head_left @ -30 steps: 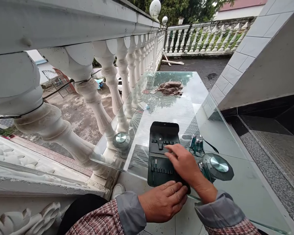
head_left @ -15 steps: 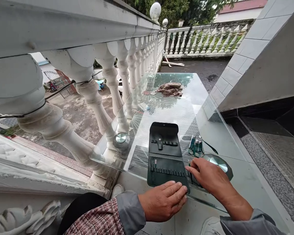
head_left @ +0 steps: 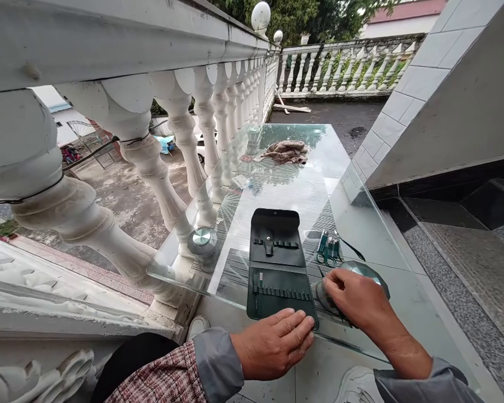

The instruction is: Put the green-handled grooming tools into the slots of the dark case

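A dark green manicure case (head_left: 279, 236) lies unfolded on the glass table, with a row of elastic loops across each half. One slim tool (head_left: 256, 294) sits in the left end of its lower half. My left hand (head_left: 277, 342) rests with fingers stretched over the near right corner of the case. Just right of the case, my right hand (head_left: 357, 296) pinches a slim dark tool (head_left: 321, 272); its tip shows past the fingers, but its kind is hidden. Beyond that hand lie green-handled scissors (head_left: 326, 257) and several nail clippers (head_left: 332, 242) close together.
The glass table top (head_left: 294, 190) stands beside a white balustrade (head_left: 185, 140). Round metallic supports (head_left: 203, 240) show at its near end. A crumpled brown cloth (head_left: 286, 151) lies at the far end. A tiled sloping wall (head_left: 397, 106) rises on the right.
My right hand has turned and drawn its fingers in around the slim tool, now slightly farther from the case. My left hand stays on the case corner. The view has shifted slightly.
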`<act>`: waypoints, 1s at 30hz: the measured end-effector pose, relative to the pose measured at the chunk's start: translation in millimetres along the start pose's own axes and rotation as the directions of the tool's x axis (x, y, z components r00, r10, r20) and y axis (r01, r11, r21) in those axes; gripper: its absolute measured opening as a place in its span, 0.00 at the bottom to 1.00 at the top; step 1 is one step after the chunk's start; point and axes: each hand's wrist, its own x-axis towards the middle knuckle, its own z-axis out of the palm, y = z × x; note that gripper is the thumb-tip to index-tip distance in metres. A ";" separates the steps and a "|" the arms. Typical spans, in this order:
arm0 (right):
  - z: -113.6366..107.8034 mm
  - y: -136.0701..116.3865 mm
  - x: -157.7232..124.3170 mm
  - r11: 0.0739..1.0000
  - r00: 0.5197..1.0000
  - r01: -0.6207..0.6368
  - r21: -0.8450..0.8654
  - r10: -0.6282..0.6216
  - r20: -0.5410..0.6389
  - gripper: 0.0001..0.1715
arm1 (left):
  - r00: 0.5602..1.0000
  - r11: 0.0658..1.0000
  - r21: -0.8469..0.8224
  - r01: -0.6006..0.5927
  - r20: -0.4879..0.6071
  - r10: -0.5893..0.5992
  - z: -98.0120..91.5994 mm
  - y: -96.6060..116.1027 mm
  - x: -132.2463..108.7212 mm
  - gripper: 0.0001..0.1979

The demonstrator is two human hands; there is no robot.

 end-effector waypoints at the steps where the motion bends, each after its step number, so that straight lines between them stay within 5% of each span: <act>1: -2.0 -1.3 -0.2 0.992 1.000 -0.009 0.125 0.010 -0.009 0.11 | 1.000 1.000 0.000 0.002 0.002 -0.002 -0.2 0.3 0.2 0.19; 6: 2.8 -24.8 0.3 0.726 0.994 -0.087 0.682 0.020 0.105 0.14 | 1.000 1.000 -0.010 0.009 0.012 -0.009 -1.3 1.4 2.1 0.20; 10: 20.3 -50.7 6.1 0.517 0.984 -0.154 0.842 0.003 0.178 0.20 | 1.000 1.000 -0.008 0.015 0.001 -0.015 -1.1 1.4 3.0 0.19; 13: 33.2 -64.4 12.3 0.461 0.987 -0.121 0.879 -0.039 0.156 0.26 | 1.000 1.000 -0.014 0.015 -0.013 -0.015 -0.8 1.1 3.2 0.19; 23: 52.2 -86.8 24.2 0.560 0.988 -0.032 0.828 -0.108 0.111 0.21 | 0.999 0.996 -0.084 0.030 -0.019 -0.032 1.3 1.0 4.5 0.18; 30: 50.1 -82.9 25.0 0.753 0.983 0.104 0.649 -0.179 0.050 0.17 | 0.999 0.994 -0.099 0.034 -0.024 -0.036 1.4 1.4 3.6 0.18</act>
